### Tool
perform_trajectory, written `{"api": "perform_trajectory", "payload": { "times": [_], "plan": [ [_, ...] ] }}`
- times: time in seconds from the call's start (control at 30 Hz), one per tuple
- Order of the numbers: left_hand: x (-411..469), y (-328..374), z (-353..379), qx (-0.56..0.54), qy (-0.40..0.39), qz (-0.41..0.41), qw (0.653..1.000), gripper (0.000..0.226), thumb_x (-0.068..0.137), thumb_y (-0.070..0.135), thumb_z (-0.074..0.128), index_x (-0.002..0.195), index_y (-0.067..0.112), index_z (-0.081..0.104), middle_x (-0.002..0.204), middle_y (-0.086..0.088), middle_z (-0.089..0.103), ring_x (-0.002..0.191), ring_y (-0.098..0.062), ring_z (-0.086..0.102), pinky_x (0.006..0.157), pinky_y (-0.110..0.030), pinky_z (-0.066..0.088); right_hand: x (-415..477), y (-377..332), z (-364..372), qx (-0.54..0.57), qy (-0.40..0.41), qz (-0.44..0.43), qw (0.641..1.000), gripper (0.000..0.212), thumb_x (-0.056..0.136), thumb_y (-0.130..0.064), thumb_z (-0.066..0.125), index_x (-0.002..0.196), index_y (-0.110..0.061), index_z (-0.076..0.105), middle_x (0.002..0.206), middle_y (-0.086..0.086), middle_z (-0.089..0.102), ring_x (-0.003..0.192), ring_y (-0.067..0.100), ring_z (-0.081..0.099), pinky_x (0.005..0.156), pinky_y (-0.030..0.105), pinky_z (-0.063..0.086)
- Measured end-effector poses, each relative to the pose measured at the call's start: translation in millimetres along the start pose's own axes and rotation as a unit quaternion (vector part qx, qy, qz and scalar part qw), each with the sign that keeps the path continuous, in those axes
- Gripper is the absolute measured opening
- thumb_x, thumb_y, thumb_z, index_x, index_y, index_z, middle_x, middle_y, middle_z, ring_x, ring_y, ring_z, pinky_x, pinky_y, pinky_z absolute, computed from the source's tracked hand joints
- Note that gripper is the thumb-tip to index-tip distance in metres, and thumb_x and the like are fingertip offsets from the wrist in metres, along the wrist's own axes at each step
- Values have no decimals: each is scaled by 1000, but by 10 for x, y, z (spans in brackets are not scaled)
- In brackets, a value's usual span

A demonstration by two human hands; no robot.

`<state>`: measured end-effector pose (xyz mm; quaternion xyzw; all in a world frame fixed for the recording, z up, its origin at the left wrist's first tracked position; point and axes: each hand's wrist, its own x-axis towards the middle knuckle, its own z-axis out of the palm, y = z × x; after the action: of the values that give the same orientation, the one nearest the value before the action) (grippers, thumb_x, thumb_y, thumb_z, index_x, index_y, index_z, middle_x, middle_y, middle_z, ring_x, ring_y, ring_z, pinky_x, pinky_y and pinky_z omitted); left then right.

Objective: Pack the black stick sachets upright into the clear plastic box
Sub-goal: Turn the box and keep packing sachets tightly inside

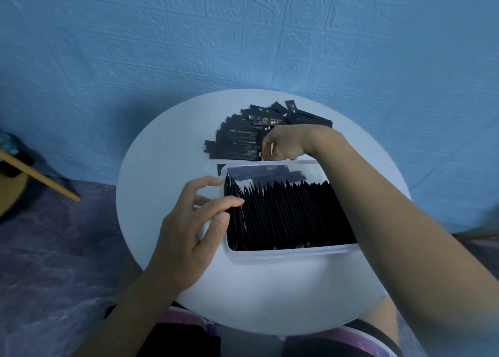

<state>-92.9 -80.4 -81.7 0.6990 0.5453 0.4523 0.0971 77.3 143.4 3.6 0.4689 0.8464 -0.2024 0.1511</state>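
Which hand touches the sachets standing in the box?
The left hand; its fingertips rest on the upright sachets, while the right hand is beyond the box.

The word "BLACK" is printed in pale letters, after a small round emblem, on one flat sachet [266,120] in the loose pile behind the clear plastic box [283,254]; a second word follows it but cannot be read. "BLACK" is also made out on another flat sachet [243,132] nearer the box's far left corner. The small white print at the sachet ends is too fine to be read.
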Motion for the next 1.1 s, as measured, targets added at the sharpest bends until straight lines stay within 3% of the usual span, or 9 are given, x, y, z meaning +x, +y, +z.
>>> {"api": "perform_trajectory", "payload": {
  "times": [0.07,0.2,0.3,0.37,0.43,0.57,0.7,0.83,1.1],
  "plan": [
    [-2,2,3,0,1,0,1000,37,101,35,41,116,24,73,136,2,51,92,-1,59,78,-4,41,15,2,4,-1,-3,11,1000,14,93,-15,66,102,-25,66,101,-3,62,71,16,61,59,25,47],
    [-8,-9,2,-3,0,-1,1000,36,101,35,41,116,25,73,136,2,51,91,-2,59,79,-5,41,9,4,8,-31,-28,19,999,33,85,-36,78,110,-16,70,114,3,67,103,30,65,86,38,53],
    [-11,-11,0,-4,-1,-3,1000,36,102,36,41,116,26,72,136,3,51,90,-4,60,79,-5,41,14,12,22,-30,-24,5,999,24,88,-29,76,102,-11,69,110,5,70,97,27,64,78,34,50],
    [-9,-8,3,-4,0,-2,1000,37,101,36,41,116,25,73,136,2,51,89,-3,60,80,-6,41,16,39,25,-28,-9,-1,1000,8,92,-8,67,96,-16,67,100,1,69,97,27,65,78,34,51],
    [-6,-7,6,-4,0,-2,1000,37,101,37,41,116,25,73,136,2,52,89,-4,60,79,-6,41,5,60,2,-9,4,-10,1000,26,91,5,54,94,-19,66,91,-3,66,92,25,64,76,32,51],
    [-7,-16,8,-5,-1,0,1000,36,102,37,41,117,27,72,135,3,51,88,-4,60,78,-8,42,-148,16,-68,85,38,-39,995,20,92,-1,66,105,-15,66,86,0,60,68,15,54,48,16,43],
    [-8,-13,0,-4,0,7,1000,36,102,36,41,117,25,73,135,2,52,89,-3,60,76,-7,42,-347,-36,-211,194,100,-85,972,22,88,2,68,103,-15,70,89,0,69,68,7,59,63,25,44],
    [-4,-11,-1,2,1,7,1000,36,102,36,41,116,25,73,135,3,52,91,-2,60,74,-7,43,-795,-144,-237,235,138,-100,957,19,90,0,65,103,-15,66,84,0,64,56,-2,54,56,19,44],
    [-7,6,15,4,2,6,1000,35,102,38,42,116,28,72,135,5,51,92,0,59,76,-7,42,-1416,-339,566,284,20,-56,957,37,93,-16,68,124,-29,52,91,6,63,59,12,64,72,41,56]
  ]
}}
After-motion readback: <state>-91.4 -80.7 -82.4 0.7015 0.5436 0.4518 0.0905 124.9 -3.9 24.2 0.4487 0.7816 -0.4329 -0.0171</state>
